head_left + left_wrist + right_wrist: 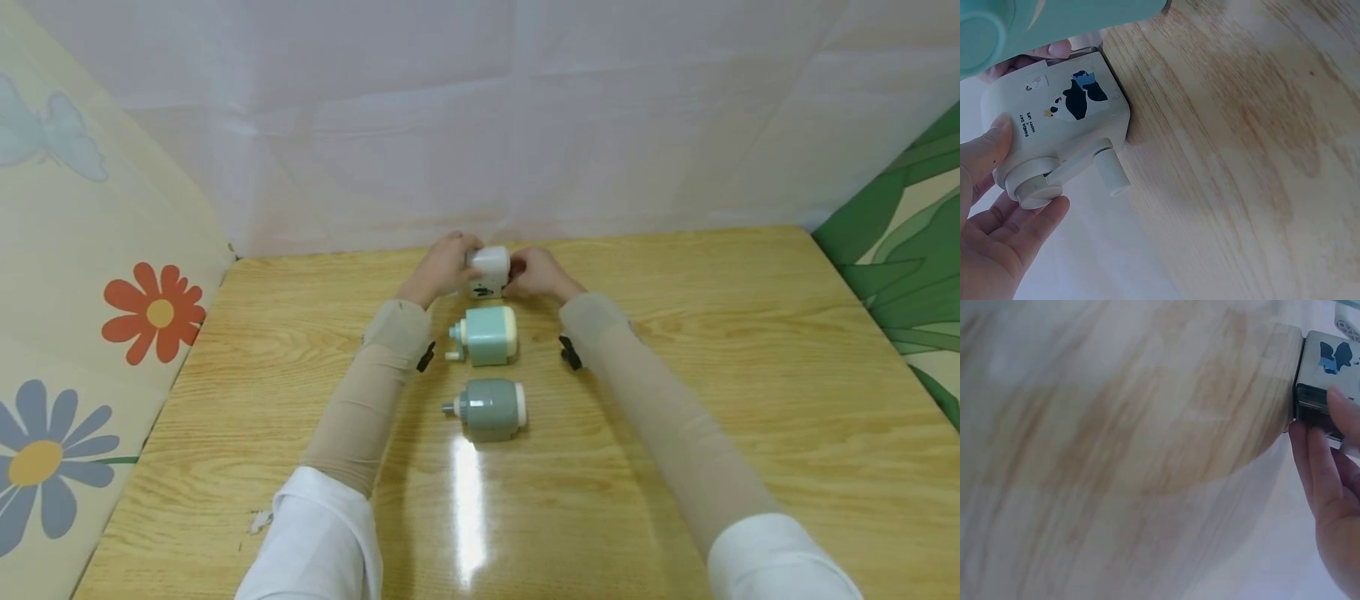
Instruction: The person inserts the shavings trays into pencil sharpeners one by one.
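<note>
A white crank pencil sharpener (490, 271) with a panda print stands at the far side of the table. In the left wrist view my left hand (991, 244) holds the white sharpener (1060, 106) around its crank end, thumb on the body and fingers behind the crank hub. The crank handle (1112, 172) points away from the body. At the opposite end my right hand (542, 273) pinches the dark shavings drawer (1316, 403), thumb above and fingers below. Nearer on the table lie a turquoise sharpener (487, 336) and a grey-green sharpener (491, 408).
The wooden table (750, 375) meets a white cloth backdrop (517, 125) just behind both hands. Painted panels flank it, with flowers (159, 313) on the left and green leaves (907, 250) on the right. A small torn patch (260, 522) marks the left front.
</note>
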Demonstrator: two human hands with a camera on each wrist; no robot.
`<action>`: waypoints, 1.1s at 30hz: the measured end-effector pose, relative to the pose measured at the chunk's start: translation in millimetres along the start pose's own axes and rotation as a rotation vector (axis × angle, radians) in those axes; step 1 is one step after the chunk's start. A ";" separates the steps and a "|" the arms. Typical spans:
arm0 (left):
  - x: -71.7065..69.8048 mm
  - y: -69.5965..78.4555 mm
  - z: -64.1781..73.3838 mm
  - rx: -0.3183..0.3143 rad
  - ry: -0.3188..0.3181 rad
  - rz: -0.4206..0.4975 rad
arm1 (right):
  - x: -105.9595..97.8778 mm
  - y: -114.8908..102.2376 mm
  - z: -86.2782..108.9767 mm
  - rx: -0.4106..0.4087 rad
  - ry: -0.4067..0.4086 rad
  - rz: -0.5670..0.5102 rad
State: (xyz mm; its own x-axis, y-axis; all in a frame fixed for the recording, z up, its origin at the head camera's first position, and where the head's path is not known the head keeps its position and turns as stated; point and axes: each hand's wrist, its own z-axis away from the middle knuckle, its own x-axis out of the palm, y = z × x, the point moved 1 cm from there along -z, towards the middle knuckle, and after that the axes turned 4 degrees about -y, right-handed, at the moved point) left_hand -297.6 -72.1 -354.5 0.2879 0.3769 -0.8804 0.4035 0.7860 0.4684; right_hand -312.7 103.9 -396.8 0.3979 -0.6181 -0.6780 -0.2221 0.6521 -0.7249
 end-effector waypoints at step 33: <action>-6.6 -47.8 46.6 0.041 0.209 -0.050 | -27.2 5.2 55.8 -0.125 -0.021 0.273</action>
State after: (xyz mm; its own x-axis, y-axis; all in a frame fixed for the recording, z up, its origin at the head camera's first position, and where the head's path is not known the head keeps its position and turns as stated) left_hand -278.3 -134.9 -367.7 0.0816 0.4348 -0.8968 0.4488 0.7874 0.4226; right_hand -275.0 148.6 -375.3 0.3266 -0.4170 -0.8482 -0.4307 0.7332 -0.5263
